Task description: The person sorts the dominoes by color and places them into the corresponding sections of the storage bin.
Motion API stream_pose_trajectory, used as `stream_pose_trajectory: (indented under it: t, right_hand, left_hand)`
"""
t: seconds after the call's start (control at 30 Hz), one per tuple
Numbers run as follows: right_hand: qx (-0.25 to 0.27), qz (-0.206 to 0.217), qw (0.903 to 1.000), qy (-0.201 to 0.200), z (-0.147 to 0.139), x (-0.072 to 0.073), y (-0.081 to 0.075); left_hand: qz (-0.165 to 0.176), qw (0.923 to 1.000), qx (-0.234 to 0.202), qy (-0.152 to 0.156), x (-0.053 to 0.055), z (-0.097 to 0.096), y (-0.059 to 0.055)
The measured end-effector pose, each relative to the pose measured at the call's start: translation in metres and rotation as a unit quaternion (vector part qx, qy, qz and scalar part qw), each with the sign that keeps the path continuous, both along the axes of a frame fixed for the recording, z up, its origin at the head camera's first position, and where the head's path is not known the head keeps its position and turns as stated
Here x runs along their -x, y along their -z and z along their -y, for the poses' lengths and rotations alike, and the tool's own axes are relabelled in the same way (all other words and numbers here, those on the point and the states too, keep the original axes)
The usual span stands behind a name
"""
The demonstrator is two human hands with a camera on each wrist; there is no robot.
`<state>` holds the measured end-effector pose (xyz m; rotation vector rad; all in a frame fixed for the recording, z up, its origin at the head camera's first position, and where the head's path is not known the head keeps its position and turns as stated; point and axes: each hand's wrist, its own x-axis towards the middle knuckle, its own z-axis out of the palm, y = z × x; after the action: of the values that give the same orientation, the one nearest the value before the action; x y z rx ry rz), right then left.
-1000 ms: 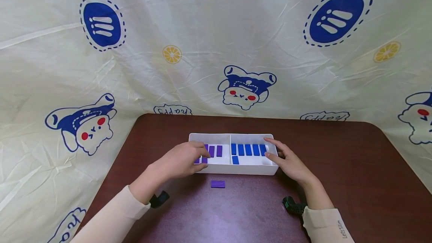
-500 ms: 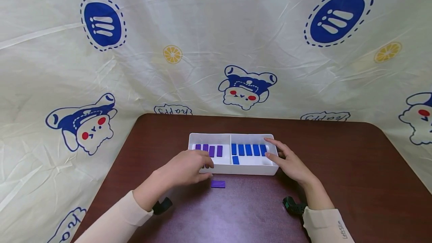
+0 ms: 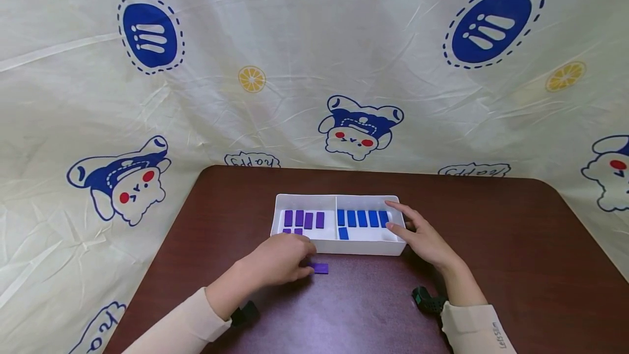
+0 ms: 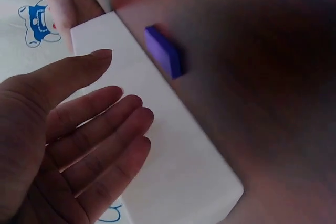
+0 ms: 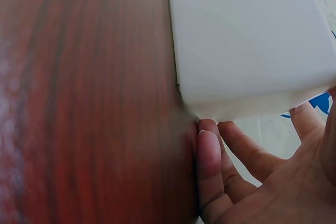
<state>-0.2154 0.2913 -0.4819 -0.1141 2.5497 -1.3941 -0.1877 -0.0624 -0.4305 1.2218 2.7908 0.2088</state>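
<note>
A white two-compartment box [image 3: 361, 247] stands on the table, purple rectangular pieces [image 3: 308, 220] in its left half and blue ones [image 3: 362, 218] in its right. In front of it lies a loose purple piece [image 3: 321, 269], also visible beside the box wall in the left wrist view. My left hand [image 3: 281, 258] is over the box's front left side, fingertips overlapping the loose piece's left end in the head view. Its fingers look relaxed and hold nothing in the left wrist view. My right hand [image 3: 425, 236] holds the box's right end, fingers against the outer wall [image 5: 247, 108].
The dark brown table [image 3: 511, 245] extends on both sides of the box. Behind it hangs a pale printed cloth [image 3: 206, 97]. Dark wrist devices show below both hands, the right one [image 3: 427, 300] more fully.
My left hand has moved from over the box's left compartment toward the front and right, down to the loose purple piece, uncovering purple pieces inside. My right hand has stayed put.
</note>
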Motion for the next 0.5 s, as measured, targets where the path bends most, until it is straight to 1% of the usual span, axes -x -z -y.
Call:
stream_pose_trajectory:
  t: [0.13, 0.27, 0.5]
  right_hand:
    - [-0.002, -0.002, 1.0, 0.001, 0.0, 0.0, 0.0]
    - [0.0, -0.003, 1.0, 0.001, 0.0, 0.001, 0.001]
    - [-0.001, 0.0, 1.0, 0.006, 0.0, 0.001, 0.002]
  left_hand:
    - [0.008, 0.9999, 0.011, -0.005, -0.002, -0.004, 0.007]
    - [0.011, 0.9998, 0.015, -0.007, -0.001, -0.005, 0.012]
    - [-0.019, 0.9995, 0.023, -0.004, 0.003, -0.007, 0.019]
